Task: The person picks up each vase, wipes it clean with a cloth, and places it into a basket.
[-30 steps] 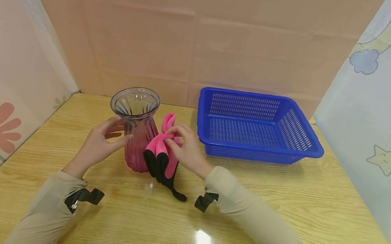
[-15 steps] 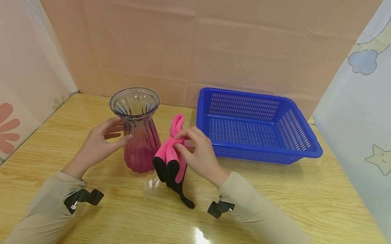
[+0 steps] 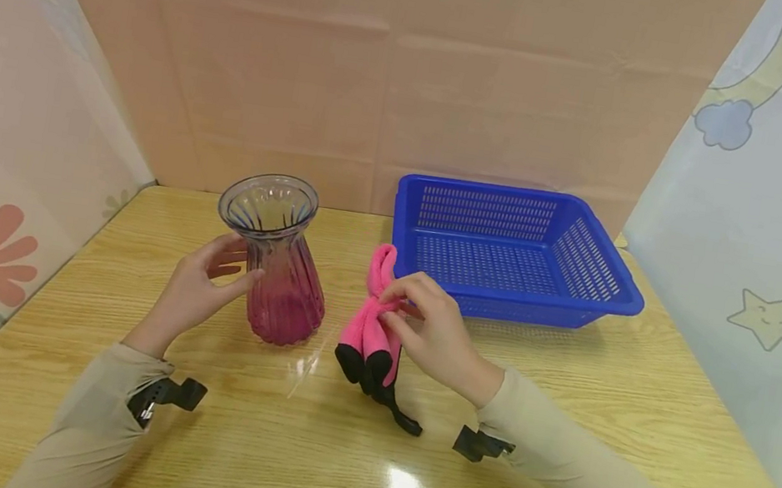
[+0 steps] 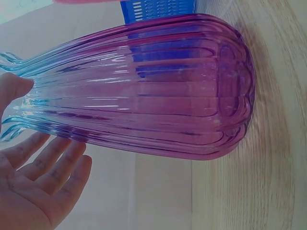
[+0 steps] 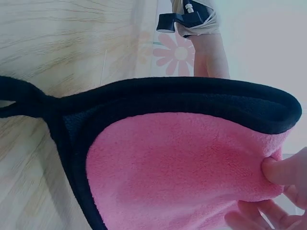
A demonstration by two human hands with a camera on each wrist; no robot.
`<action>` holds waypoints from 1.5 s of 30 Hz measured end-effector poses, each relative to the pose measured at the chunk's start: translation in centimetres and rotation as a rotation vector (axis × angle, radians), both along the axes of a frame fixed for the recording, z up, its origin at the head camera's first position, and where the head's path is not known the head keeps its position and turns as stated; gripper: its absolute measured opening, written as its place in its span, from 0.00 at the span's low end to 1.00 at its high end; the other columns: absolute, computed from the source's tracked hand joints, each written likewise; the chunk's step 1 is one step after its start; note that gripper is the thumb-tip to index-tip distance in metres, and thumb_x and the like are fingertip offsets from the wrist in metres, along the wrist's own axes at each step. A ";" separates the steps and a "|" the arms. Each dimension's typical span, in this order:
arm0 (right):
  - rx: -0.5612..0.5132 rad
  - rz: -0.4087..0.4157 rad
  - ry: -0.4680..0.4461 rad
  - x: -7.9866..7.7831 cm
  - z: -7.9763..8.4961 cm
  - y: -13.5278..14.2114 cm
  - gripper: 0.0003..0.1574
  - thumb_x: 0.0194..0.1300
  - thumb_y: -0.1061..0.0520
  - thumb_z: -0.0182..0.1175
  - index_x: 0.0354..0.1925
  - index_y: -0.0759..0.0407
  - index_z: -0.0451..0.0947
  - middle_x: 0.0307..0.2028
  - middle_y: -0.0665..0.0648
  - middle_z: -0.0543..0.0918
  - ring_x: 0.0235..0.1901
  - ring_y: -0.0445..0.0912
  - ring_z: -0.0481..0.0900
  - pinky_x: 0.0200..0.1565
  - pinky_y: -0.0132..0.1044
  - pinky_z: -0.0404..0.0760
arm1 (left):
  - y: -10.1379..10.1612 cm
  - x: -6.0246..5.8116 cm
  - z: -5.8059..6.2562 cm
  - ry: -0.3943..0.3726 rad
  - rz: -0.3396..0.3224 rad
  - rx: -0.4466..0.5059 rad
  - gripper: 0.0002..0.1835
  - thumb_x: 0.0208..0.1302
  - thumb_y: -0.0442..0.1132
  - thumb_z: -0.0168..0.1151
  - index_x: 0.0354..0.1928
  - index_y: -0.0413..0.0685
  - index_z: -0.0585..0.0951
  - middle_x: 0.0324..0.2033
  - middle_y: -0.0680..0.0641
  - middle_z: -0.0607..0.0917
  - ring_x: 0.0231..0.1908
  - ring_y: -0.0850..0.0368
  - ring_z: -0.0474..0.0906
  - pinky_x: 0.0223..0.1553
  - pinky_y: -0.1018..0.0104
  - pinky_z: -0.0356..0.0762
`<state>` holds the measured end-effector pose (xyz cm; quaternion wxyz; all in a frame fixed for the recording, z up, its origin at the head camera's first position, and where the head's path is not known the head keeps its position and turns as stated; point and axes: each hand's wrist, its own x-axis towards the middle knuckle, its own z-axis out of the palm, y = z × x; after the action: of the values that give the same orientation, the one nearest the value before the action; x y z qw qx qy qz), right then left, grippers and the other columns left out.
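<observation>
A ribbed glass vase (image 3: 287, 288), clear bluish at the neck and magenta below, stands upright on the wooden table. My left hand (image 3: 192, 294) holds it at the neck, thumb on the near side and fingers round the far side. To the right of the vase, my right hand (image 3: 444, 335) pinches a pink fleece cloth (image 3: 370, 329) at its gathered middle. Black edging runs along the cloth, and a black hanging loop (image 3: 406, 422) trails from its lower end. In the right wrist view the pink face of the cloth (image 5: 158, 163) spreads out below the black trim.
A blue perforated plastic basket (image 3: 512, 296) sits at the back right, just behind the cloth. Peach-coloured sheeting (image 3: 387, 66) forms the back wall, with printed panels on both sides. Table wood (image 3: 298, 458) extends in front of the vase.
My right hand has carried the pink cloth to the right, away from the vase and in front of the basket's left corner. The left hand and vase stay where they were.
</observation>
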<state>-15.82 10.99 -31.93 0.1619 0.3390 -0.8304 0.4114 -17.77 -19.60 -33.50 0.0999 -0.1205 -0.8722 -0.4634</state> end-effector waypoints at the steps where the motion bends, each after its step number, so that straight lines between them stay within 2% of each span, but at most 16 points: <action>1: 0.010 -0.008 0.020 0.1 0.0 0.3 0.09 0.54 0.68 0.64 0.35 0.62 0.77 0.34 0.56 0.79 0.38 0.45 0.78 0.42 0.34 0.85 | 0.0 0.0 0.0 -0.001 0.000 -0.001 0.30 0.61 0.40 0.62 0.63 0.38 0.66 0.56 0.33 0.76 0.56 0.39 0.74 0.56 0.45 0.74; 8: 0.069 -0.012 0.139 0.9 0.0 1.9 0.11 0.51 0.68 0.67 0.34 0.59 0.77 0.32 0.52 0.79 0.36 0.42 0.76 0.41 0.34 0.81 | 0.0 0.1 0.0 -0.005 -0.001 0.005 0.30 0.61 0.40 0.62 0.63 0.38 0.66 0.56 0.33 0.76 0.56 0.40 0.73 0.57 0.45 0.73; 18: 0.141 -0.048 0.148 2.2 0.6 4.5 0.14 0.49 0.68 0.68 0.33 0.57 0.75 0.33 0.50 0.79 0.36 0.40 0.76 0.40 0.32 0.80 | -0.1 0.0 0.0 -0.005 0.001 0.006 0.30 0.61 0.40 0.62 0.63 0.39 0.66 0.56 0.34 0.76 0.56 0.41 0.74 0.57 0.46 0.73; 31: 0.295 -0.121 0.217 2.5 1.3 8.7 0.18 0.43 0.72 0.70 0.32 0.57 0.76 0.30 0.48 0.77 0.32 0.40 0.77 0.34 0.33 0.80 | -0.1 0.0 -0.1 -0.006 0.005 0.001 0.30 0.61 0.39 0.62 0.63 0.37 0.66 0.56 0.33 0.76 0.55 0.40 0.74 0.56 0.47 0.73; 35: 0.337 -0.129 0.195 2.5 1.3 9.1 0.17 0.44 0.71 0.69 0.32 0.57 0.76 0.30 0.49 0.77 0.31 0.40 0.77 0.34 0.33 0.80 | -0.1 0.0 -0.1 -0.009 0.002 0.005 0.30 0.61 0.40 0.62 0.63 0.39 0.66 0.56 0.34 0.76 0.56 0.40 0.74 0.57 0.46 0.73; 41: 0.374 -0.123 0.083 2.3 0.3 8.7 0.14 0.49 0.69 0.67 0.34 0.57 0.76 0.32 0.49 0.77 0.33 0.42 0.77 0.36 0.37 0.81 | 0.0 -0.1 -0.1 0.000 0.001 0.010 0.29 0.61 0.39 0.62 0.63 0.39 0.67 0.56 0.35 0.76 0.56 0.41 0.74 0.56 0.47 0.74; 45: 0.359 -0.107 0.085 2.1 -0.4 8.3 0.14 0.49 0.70 0.67 0.33 0.58 0.76 0.32 0.50 0.77 0.33 0.42 0.77 0.36 0.38 0.81 | 0.0 -0.1 -0.1 -0.001 0.000 0.016 0.29 0.61 0.39 0.62 0.63 0.39 0.67 0.56 0.34 0.76 0.55 0.42 0.74 0.56 0.47 0.74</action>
<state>-13.71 19.30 -32.29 0.1555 0.3348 -0.8998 0.2327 -17.85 -19.61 -33.62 0.1005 -0.1198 -0.8685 -0.4703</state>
